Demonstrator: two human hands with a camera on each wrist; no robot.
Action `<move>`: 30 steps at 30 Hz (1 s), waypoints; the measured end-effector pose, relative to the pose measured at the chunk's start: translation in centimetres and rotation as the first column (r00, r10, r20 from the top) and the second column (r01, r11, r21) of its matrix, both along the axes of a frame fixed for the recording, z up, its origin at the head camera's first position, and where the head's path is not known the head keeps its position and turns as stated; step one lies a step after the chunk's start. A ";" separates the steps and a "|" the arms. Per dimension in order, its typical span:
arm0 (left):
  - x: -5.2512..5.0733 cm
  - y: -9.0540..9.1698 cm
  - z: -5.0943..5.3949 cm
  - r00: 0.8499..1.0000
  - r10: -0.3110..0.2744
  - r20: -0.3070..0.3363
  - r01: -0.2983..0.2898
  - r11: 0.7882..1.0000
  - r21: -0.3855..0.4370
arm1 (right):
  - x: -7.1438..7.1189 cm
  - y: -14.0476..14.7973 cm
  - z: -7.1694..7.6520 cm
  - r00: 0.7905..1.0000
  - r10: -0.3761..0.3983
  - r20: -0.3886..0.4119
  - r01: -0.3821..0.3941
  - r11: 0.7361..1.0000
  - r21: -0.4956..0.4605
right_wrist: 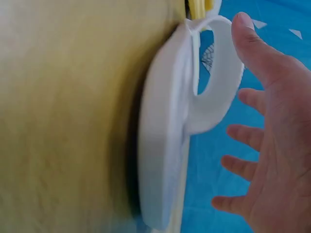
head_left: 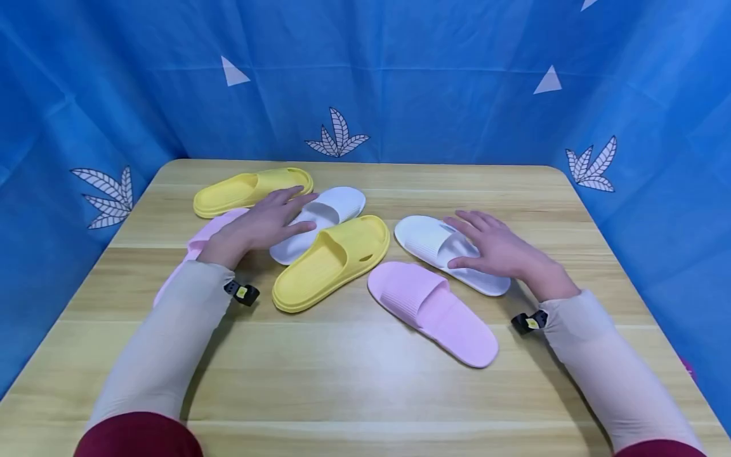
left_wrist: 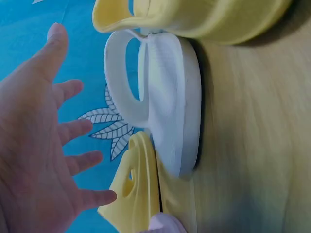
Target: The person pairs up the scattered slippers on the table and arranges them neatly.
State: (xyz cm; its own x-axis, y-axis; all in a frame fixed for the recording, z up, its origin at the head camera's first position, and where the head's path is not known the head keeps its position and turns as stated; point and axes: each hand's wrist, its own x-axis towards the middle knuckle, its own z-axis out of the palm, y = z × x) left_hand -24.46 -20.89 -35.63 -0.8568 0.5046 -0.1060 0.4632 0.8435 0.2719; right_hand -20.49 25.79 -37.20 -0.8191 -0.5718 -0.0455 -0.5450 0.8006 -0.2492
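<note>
- Currently, one white slipper [head_left: 428, 238] is lying on the right half of the bench [head_left: 342, 374], its strap pointing toward the far left, while a matching white slipper [head_left: 322, 216] is resting left of centre, its strap angling toward the far right.
- A person's right hand [head_left: 502, 247] is reaching over the first white slipper, fingers [right_wrist: 245, 137] spreading apart and holding nothing; whether the thumb is touching the strap cannot be told.
- The left hand [head_left: 265, 222] is hovering near the second white slipper, its fingers [left_wrist: 76, 132] also standing well apart and gripping nothing.
- Just in front of the second white slipper, a nearer yellow slipper [head_left: 331, 263] is sitting at a slant, partly covering its edge from view.
- A pink slipper [head_left: 431, 311] is lying just in front of the first white slipper, angling down toward the right.
- Beyond the left hand, a farther yellow slipper [head_left: 251, 187] is resting near the back edge, and another pink slipper [head_left: 219, 225] is showing partly from behind the left forearm.
- Pale sleeves [head_left: 165, 343] are covering both forearms, and small black devices [head_left: 242, 293] are sitting at the wrists.
- Behind everything, a blue curtain [head_left: 400, 82] is hanging, displaying white triangles [head_left: 233, 73] and leaf prints [head_left: 338, 134].
</note>
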 end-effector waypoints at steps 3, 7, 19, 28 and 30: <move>-0.4 0.6 0.1 1.000 -0.002 0.021 0.002 1.000 -0.003 | 0.0 -0.3 -0.1 1.000 0.026 -0.016 -0.026 1.000 -0.011; -0.9 1.1 0.3 0.998 0.018 0.057 -0.017 1.000 -0.008 | -0.2 -0.8 -0.2 0.997 0.063 -0.042 -0.064 0.997 -0.032; -2.4 2.4 -0.1 0.998 -0.029 0.058 0.027 0.999 0.018 | -0.3 -1.9 -0.4 0.986 0.139 -0.087 -0.142 0.990 -0.025; -3.1 3.9 -0.7 0.994 -0.106 0.006 0.106 0.994 0.015 | 0.2 -2.6 -0.8 0.974 0.173 -0.147 -0.183 0.981 -0.062; -3.2 3.9 -0.8 0.994 -0.108 0.002 0.108 0.994 0.019 | 0.2 -2.7 -0.8 0.973 0.175 -0.151 -0.186 0.980 -0.067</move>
State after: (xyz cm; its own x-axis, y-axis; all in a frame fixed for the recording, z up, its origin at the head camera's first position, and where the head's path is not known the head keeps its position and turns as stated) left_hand -27.67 -16.94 -36.42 -0.7967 0.5964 -0.0976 0.5508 0.7830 0.2889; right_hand -20.30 23.06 -38.01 -0.6966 -0.7078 0.1173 -0.7135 0.6661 -0.2174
